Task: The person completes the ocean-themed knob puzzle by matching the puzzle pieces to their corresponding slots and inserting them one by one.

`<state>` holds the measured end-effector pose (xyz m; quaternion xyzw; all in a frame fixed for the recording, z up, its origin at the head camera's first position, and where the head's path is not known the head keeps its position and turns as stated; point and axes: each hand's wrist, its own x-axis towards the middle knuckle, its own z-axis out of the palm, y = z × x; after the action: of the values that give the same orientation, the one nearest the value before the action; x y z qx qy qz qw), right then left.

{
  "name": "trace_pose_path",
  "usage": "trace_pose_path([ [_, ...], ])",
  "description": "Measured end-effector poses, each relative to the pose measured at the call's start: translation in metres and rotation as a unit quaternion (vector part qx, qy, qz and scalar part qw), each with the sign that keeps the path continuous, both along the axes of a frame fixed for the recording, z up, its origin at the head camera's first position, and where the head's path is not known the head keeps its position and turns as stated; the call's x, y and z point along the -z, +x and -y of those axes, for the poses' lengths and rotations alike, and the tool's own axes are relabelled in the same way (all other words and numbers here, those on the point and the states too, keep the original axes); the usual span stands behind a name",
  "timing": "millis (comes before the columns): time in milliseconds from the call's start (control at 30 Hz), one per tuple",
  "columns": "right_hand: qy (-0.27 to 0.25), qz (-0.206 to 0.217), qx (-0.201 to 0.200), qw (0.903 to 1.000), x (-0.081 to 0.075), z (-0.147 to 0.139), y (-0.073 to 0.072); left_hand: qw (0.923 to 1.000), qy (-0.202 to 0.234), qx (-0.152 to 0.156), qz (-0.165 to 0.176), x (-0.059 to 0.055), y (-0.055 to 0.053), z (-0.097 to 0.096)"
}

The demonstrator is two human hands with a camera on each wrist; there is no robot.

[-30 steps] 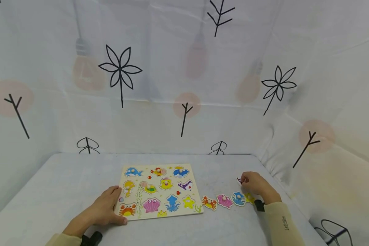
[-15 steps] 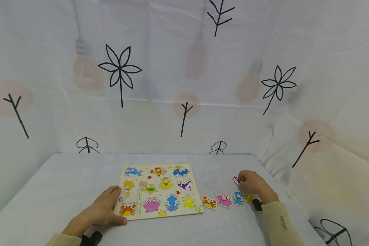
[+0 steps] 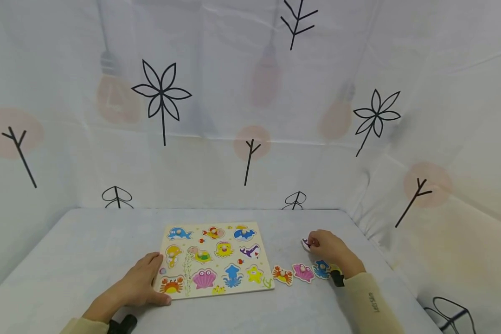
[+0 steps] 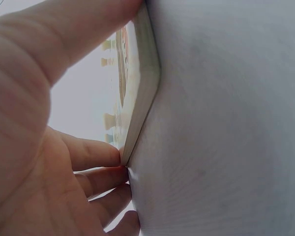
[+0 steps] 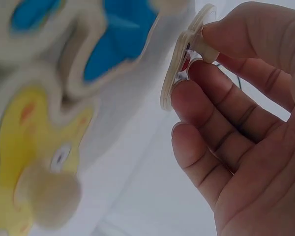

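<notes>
My left hand (image 3: pixel 139 280) grips the near left corner of a wooden peg puzzle board (image 3: pixel 196 295). Its thumb lies at the front edge and the fingers along the left side, as the left wrist view also shows. To the right of the board, my right hand (image 3: pixel 334 250) holds a purple-and-white whale puzzle piece (image 3: pixel 305 244) above the table. In the right wrist view, thumb and fingers pinch the knob of this whale piece (image 5: pixel 173 71), which is seen edge-on. Knobbed sea animals sit in the board's upper two rows; the purple whale, crab, shell, squid and starfish places show printed pictures.
Right of the board lie a crab piece (image 3: pixel 283 275), a pink shell piece (image 3: pixel 303 273), a blue squid piece (image 3: pixel 321 269) and a yellow starfish piece (image 5: pixel 24 123), partly behind my right wrist. A patterned white cloth (image 3: pixel 217 171) hangs behind the table.
My right hand has moved left toward the board with the whale piece in its grip. The left hand stays at the board's corner.
</notes>
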<state>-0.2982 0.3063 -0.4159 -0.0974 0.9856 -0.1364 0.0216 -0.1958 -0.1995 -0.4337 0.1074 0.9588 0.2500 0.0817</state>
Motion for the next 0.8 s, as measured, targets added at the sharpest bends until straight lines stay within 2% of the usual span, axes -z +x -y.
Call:
trace_pose_path([
  [300, -0.004, -0.035, -0.053, 0.9980, -0.005, 0.025, 0.003, 1.0000, 0.001, 0.001, -0.001, -0.001, 0.000, 0.001],
  [600, -0.020, -0.034, -0.061, 0.9974, -0.003, 0.050, 0.008, 1.0000, 0.001, 0.000, -0.002, -0.001, 0.000, 0.001],
  [800, -0.022, -0.043, -0.090, 0.9948, -0.001, 0.063, 0.013, 1.0000, 0.000, 0.001, -0.003, 0.000, 0.001, 0.000],
])
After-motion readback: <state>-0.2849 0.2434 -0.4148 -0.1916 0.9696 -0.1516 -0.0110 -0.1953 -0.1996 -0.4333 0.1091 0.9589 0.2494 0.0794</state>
